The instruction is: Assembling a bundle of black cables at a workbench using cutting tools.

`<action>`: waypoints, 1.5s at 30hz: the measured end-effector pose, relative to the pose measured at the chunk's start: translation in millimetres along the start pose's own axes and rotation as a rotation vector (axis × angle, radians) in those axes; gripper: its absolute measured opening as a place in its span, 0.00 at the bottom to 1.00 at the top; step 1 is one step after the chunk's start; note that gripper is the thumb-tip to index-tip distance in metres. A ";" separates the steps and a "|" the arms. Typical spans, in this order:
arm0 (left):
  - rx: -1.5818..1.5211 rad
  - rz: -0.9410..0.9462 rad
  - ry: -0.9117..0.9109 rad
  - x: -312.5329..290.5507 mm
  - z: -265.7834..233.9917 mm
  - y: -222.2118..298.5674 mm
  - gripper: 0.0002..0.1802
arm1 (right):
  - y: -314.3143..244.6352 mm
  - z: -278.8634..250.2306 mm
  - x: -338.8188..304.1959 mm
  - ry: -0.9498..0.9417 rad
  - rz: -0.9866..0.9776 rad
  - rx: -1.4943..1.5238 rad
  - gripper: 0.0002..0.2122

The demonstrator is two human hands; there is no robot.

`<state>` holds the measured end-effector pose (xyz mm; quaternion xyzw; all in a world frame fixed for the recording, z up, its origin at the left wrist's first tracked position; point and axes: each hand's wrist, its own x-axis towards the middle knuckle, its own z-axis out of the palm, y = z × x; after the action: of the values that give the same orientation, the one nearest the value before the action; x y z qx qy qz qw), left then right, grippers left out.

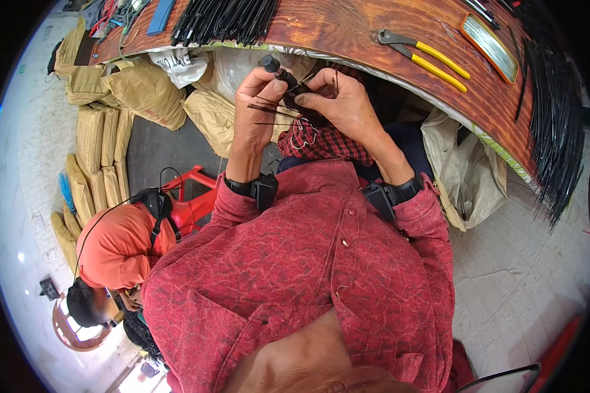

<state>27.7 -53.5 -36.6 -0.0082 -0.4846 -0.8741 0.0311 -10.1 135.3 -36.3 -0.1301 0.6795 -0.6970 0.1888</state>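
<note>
My left hand (254,108) is closed around a black rod-like piece (282,72) with a rounded knob at its upper end. Several thin dark rods (272,110) stick out past the left palm and fingers. Beside it, my right hand (339,101) pinches with thumb and forefinger at the lower end of the black piece; what exactly lies between those fingertips is too small to make out. Both hands are held just off the table's near edge, above a red-and-black checked cloth (321,145) on my lap.
On the wooden table (347,29) lie yellow-handled pliers (426,57), an orange-rimmed mirror (490,47), a blue strip (160,16) and bundles of thin black rods (226,19). Brown sacks (144,92) stand beneath and left. Another person (121,245) sits at the left beside a red stool (196,196).
</note>
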 end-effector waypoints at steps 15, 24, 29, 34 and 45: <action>0.185 0.049 -0.053 -2.2 2.0 1.5 0.21 | 8.0 -9.3 5.2 -0.029 0.073 0.176 0.09; 0.351 0.094 -0.060 2.3 21.0 7.4 0.21 | 10.8 -14.5 9.7 -0.010 0.051 0.185 0.09; 0.376 0.078 -0.018 2.9 22.9 4.4 0.21 | 5.2 -17.4 10.5 -0.014 0.055 0.124 0.09; 0.394 0.068 0.003 4.1 28.6 1.9 0.21 | 8.3 -25.1 9.3 -0.066 0.035 0.196 0.09; 0.339 0.017 -0.042 5.5 24.9 4.2 0.21 | 12.2 -23.8 4.7 -0.052 0.007 0.256 0.06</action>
<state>22.1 -34.8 -19.5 -0.0252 -0.6254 -0.7794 0.0296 -23.6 154.6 -49.8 -0.1205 0.5802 -0.7737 0.2239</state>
